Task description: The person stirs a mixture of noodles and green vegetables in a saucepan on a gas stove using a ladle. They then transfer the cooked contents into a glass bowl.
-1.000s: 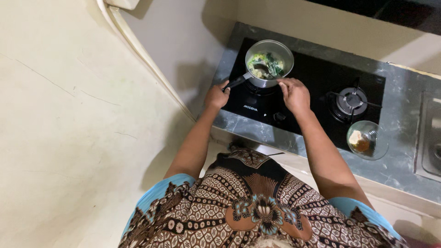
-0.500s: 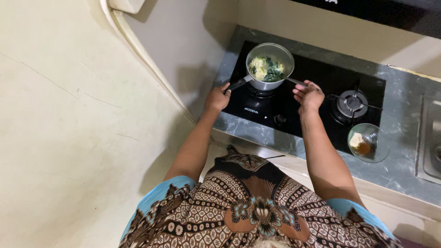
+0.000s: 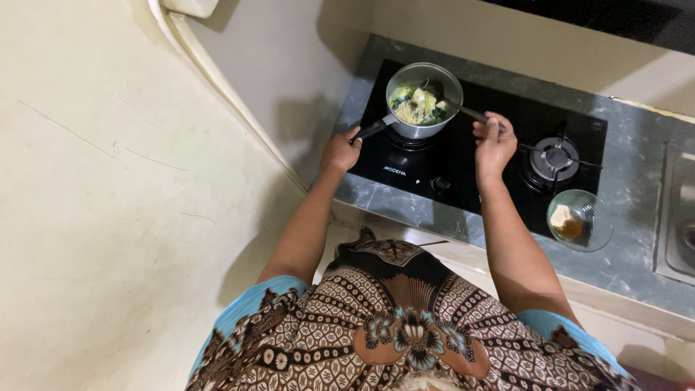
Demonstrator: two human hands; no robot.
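L hand [image 3: 339, 150] grips saucepan [image 3: 423, 98] handle; R hand [image 3: 494, 139] holds spoon [image 3: 452, 103] in food, on black hob [image 3: 478, 156].

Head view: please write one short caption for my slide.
Left hand holds the saucepan handle; right hand dips a ladle into it.

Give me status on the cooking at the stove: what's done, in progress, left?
Done: noodles and greens are already in the saucepan on the left burner of the black gas hob.
In hand: left hand grips the pan handle, right hand holds a dark ladle with its bowl in the pan.
Left: the glass bowl on the grey counter holds pale and brown seasoning, apparently unused, and nothing is served.
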